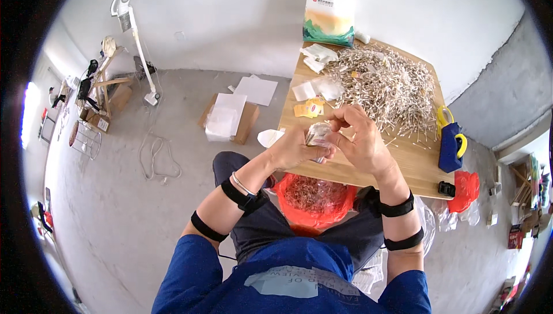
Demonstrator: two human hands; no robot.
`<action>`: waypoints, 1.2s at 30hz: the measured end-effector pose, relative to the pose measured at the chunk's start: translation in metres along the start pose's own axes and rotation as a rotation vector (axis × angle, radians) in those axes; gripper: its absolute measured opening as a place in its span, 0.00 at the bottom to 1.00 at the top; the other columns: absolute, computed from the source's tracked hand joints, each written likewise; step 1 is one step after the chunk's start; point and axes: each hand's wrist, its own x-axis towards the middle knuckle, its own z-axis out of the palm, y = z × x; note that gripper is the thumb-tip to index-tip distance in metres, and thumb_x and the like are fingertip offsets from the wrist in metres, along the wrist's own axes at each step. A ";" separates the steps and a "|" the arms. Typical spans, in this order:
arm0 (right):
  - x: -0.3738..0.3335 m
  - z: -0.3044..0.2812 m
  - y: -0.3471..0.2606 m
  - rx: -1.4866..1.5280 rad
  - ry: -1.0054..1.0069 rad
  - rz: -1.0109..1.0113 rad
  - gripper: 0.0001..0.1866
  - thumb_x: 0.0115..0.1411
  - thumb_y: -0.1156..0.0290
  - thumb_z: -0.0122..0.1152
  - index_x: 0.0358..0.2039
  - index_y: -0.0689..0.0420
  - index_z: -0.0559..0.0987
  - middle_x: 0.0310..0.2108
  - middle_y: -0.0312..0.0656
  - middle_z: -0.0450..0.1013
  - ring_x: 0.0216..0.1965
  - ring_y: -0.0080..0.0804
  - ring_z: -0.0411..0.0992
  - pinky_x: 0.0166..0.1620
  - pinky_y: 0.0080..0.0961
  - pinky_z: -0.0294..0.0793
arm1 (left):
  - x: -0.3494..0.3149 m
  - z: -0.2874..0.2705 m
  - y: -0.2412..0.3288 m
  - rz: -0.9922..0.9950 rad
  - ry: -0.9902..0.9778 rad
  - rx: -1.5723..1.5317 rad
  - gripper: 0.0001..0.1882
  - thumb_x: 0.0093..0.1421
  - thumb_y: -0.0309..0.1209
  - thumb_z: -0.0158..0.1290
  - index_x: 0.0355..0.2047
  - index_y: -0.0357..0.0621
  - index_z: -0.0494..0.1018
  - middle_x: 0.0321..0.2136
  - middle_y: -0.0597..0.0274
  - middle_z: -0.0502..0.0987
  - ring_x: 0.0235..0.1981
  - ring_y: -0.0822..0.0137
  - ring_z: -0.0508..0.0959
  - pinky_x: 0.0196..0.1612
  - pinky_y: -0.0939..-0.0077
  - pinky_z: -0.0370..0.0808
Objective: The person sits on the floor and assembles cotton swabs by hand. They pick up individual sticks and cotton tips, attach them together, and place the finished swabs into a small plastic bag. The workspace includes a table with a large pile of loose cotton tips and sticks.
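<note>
Near the middle of the frame, the left hand (294, 150) gripped a small clear packet (317, 134) stuffed with sticks, its fingers clenched around it. The right hand (360, 138) met it from the right, fingers pinching the packet's top. Both were held over the near edge of the wooden worktop (403, 161). A heap of cotton swabs (389, 86) lay beyond them, and a red bag (314, 199) sat below in the person's lap.

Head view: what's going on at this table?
A seated person holds a small clear packet of cotton swabs in the left hand, while the right hand works at its top. A big heap of loose swabs covers the wooden table; a red bag sits in the lap.
</note>
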 end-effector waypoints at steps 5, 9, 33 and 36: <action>0.001 0.001 0.006 -0.138 0.019 -0.163 0.08 0.47 0.76 0.69 0.29 0.58 0.78 0.27 0.40 0.72 0.35 0.40 0.70 0.40 0.32 0.71 | 0.001 0.003 -0.002 -0.009 0.025 0.144 0.07 0.59 0.28 0.58 0.35 0.38 0.74 0.28 0.67 0.78 0.30 0.77 0.76 0.36 0.79 0.74; 0.000 0.005 0.005 -0.191 0.037 -0.157 0.08 0.46 0.76 0.70 0.27 0.58 0.79 0.27 0.39 0.72 0.34 0.38 0.70 0.39 0.32 0.71 | 0.000 0.005 -0.004 0.002 0.048 0.148 0.06 0.59 0.26 0.56 0.35 0.37 0.75 0.27 0.67 0.78 0.29 0.78 0.75 0.35 0.80 0.72; 0.000 -0.017 0.021 0.168 -0.076 0.275 0.07 0.61 0.73 0.59 0.31 0.63 0.72 0.29 0.41 0.72 0.32 0.28 0.69 0.37 0.26 0.70 | -0.003 -0.002 -0.014 -0.055 0.229 0.534 0.17 0.58 0.34 0.59 0.40 0.31 0.75 0.31 0.53 0.81 0.32 0.68 0.79 0.38 0.71 0.74; -0.001 -0.022 0.029 0.178 0.021 0.174 0.09 0.58 0.72 0.64 0.36 0.63 0.75 0.30 0.36 0.71 0.32 0.19 0.66 0.35 0.22 0.69 | -0.007 -0.006 -0.013 -0.029 0.189 0.299 0.13 0.58 0.31 0.59 0.40 0.34 0.76 0.34 0.60 0.81 0.34 0.73 0.78 0.40 0.75 0.75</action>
